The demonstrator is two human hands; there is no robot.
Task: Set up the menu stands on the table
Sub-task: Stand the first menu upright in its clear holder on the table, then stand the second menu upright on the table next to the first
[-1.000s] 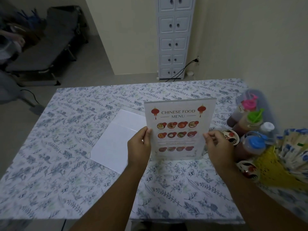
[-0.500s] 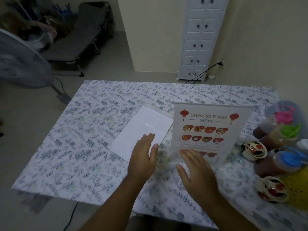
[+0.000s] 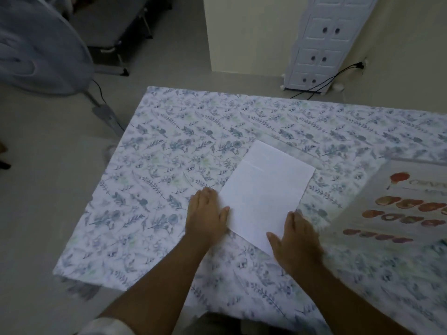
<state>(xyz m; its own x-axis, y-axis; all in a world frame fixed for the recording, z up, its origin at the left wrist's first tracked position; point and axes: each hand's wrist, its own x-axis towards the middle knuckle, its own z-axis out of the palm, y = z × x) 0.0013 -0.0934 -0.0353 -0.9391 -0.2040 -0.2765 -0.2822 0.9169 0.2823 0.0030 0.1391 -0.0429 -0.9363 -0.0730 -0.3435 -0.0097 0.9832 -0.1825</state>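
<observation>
We've got one menu stand up already, by the look of it: the clear acrylic stand with the printed Chinese food menu [image 3: 396, 209] stands upright on the worktop [image 3: 169, 165], well off to the right of our right hand [image 3: 296, 240], partly cut by the frame edge and blurred. Its printed face is turned toward us, tilted back a bit; top edge runs roughly left-right.

2nd one isn't done. The flat white rectangular sheet w/ a clear acrylic holder [image 3: 266, 192] lies on the floral blue-and-white tablecloth, between our two hands and just ahead of them. It's blank side up. Its long axis runs diagonally, from the near corner by our right hand to the far corner away from us and a bit right. There's a faint crease or holder edge line across the far end, so we reckon the stand's foot is at that end; can't confirm, too faint.

Hands: left hand [image 3: 206, 213] is flat, fingers extended, thumb touching the sheet's left near edge, nothing gripped. Right hand is also flat and spread, at the sheet's near corner, on it or just beside it; no grasp that we can see. Both palms down.

So approx. half done, as far as shown: 1 standing, 1 flat. Left to do, we judge: get fingers under the edges, lift it and stand it upright w/ its face outward. Whether more stands sit outside the view, we can't tell.
</observation>
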